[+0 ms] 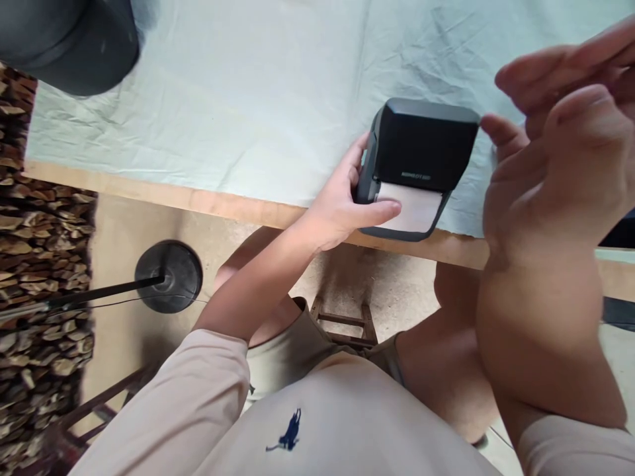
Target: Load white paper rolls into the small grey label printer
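A small black printer with a strip of white paper coming out of its front slot sits at the near edge of a table under a pale cloth. My left hand grips the printer's left side, thumb lying along its front by the paper. My right hand is raised close to the camera at the right, fingers stretched out and apart, holding nothing; its fingertips are just right of the printer.
The table's wooden edge runs across the view. A dark rounded object sits at the top left corner. On the floor stand a black round stand base with a pole, and stacked firewood at the left.
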`<state>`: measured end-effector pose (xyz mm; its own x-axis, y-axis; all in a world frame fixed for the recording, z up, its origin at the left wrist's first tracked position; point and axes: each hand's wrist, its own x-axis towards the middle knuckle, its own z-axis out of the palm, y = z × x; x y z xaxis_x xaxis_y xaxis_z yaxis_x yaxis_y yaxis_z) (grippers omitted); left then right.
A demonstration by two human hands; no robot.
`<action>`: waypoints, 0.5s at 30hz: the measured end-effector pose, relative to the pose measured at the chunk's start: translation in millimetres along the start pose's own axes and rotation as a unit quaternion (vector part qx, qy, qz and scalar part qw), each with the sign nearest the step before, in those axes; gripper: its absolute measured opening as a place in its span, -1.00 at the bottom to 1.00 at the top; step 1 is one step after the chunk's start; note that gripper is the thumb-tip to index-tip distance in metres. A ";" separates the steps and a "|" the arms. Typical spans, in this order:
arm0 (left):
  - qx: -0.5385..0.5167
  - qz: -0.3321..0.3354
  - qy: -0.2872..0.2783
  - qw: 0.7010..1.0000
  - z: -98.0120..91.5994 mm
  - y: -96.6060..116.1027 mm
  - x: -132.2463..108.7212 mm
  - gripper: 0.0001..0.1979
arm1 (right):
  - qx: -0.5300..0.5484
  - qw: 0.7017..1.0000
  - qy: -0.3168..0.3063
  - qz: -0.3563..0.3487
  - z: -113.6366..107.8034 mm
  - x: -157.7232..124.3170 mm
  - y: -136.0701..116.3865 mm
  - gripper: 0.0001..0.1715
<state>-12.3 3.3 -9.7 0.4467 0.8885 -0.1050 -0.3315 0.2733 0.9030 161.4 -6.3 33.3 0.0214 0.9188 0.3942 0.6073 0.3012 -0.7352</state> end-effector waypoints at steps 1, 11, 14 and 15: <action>-0.013 0.001 0.000 1.000 0.1 -0.4 -0.1 -0.36 | 0.030 0.999 -0.009 0.022 0.4 -0.9 -1.7 -0.65; -0.111 0.010 0.031 0.993 15.2 8.6 -5.4 -0.65 | 0.264 0.940 -0.159 0.148 10.2 -3.9 -10.7 -0.23; -0.157 -0.005 0.001 0.988 9.6 4.8 0.2 -0.67 | 0.211 0.951 -0.164 0.157 5.6 -2.5 -7.6 -0.32; -0.169 -0.012 0.002 0.986 7.0 2.7 2.3 -0.64 | 0.164 0.964 -0.155 0.140 3.6 -2.0 -5.5 -0.38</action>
<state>-6.3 3.5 -4.6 0.4547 0.8815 -0.1273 -0.5784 0.4009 0.7104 155.2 -8.9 34.6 -0.1223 0.9925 0.0088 0.3277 0.0488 -0.9435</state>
